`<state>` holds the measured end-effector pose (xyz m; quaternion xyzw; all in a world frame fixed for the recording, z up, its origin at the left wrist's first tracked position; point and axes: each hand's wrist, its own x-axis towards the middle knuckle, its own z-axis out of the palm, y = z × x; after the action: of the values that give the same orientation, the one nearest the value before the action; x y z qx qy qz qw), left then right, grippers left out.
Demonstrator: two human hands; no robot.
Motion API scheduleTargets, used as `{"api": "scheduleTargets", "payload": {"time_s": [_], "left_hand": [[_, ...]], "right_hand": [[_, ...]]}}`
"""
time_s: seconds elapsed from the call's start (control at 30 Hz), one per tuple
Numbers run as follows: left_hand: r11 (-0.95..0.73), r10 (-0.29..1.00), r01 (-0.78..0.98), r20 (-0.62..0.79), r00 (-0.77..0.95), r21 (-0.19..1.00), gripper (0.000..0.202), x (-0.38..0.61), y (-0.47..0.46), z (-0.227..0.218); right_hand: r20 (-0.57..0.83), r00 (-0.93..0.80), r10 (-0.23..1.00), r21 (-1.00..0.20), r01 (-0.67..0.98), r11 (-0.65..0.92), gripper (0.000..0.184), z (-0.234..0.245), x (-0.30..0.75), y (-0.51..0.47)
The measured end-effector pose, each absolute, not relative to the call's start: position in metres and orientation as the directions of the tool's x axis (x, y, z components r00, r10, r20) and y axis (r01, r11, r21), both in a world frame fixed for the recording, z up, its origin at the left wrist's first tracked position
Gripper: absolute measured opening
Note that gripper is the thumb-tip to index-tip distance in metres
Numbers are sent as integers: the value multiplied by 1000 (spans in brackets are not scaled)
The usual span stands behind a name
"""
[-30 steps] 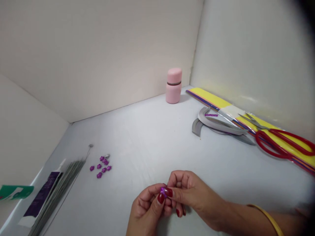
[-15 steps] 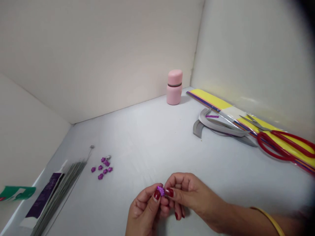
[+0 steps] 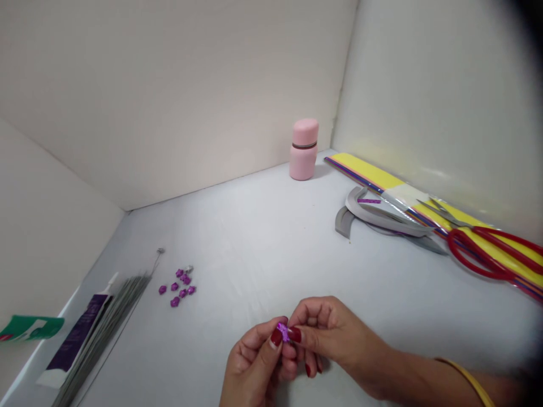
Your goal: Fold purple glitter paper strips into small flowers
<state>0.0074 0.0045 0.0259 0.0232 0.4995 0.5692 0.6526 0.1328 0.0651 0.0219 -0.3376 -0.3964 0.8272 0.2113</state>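
My left hand (image 3: 254,362) and my right hand (image 3: 335,339) meet low in the middle of the view. Their fingertips pinch a small glittery purple piece (image 3: 283,332) between them, and my dark red fingernails partly cover it. Its exact shape is hidden by my fingers. A little to the left of my hands, several small purple flower-shaped pieces (image 3: 178,286) lie in a loose cluster on the white surface (image 3: 237,237). A yellow bangle (image 3: 466,381) circles my right wrist.
Thin grey wires (image 3: 102,333) and a purple-labelled tube (image 3: 76,333) lie at the left, by a green packet (image 3: 31,327). A pink jar (image 3: 304,150) stands in the back corner. Red-handled scissors (image 3: 479,254), grey curved strips (image 3: 382,217) and yellow paper (image 3: 369,176) lie at the right.
My fingers have shifted slightly on the purple piece, and it sits a little lower and further right. The whole scene has drifted slightly right in view.
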Motion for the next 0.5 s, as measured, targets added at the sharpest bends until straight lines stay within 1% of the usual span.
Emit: {"api": "scheduleTargets", "payload": {"time_s": [0.1,0.17,0.2,0.27,0.33,0.4,0.43,0.5], "left_hand": [[357,770,-672,-612,-181,648,32,9,2,26],[326,794,-584,-551,-258,744,31,11,-1,24],[297,811,-513,-496,-310,806,30,12,-3,23],[205,850,-311,-326,-414,928,27,13,-8,19],[88,878,-82,-116,-465,993,24,14,-12,14],[-35,890,111,82,-449,993,25,12,-15,9],[-83,892,176,152,-425,981,24,10,-15,7],[-153,895,257,244,-373,954,23,6,-15,3]], "right_hand": [[-402,-676,618,-811,-50,-583,32,24,132,65],[-394,-675,624,-824,-41,-565,29,25,131,64],[-388,-670,633,-831,-43,-555,29,25,131,63],[-380,-652,656,-842,-49,-537,28,24,131,63],[-386,-635,669,-847,-44,-530,27,22,132,63],[-395,-637,663,-844,-35,-536,27,20,134,63],[-396,-643,656,-840,-35,-541,27,20,134,63],[-390,-659,643,-834,-43,-550,29,19,135,63]]}}
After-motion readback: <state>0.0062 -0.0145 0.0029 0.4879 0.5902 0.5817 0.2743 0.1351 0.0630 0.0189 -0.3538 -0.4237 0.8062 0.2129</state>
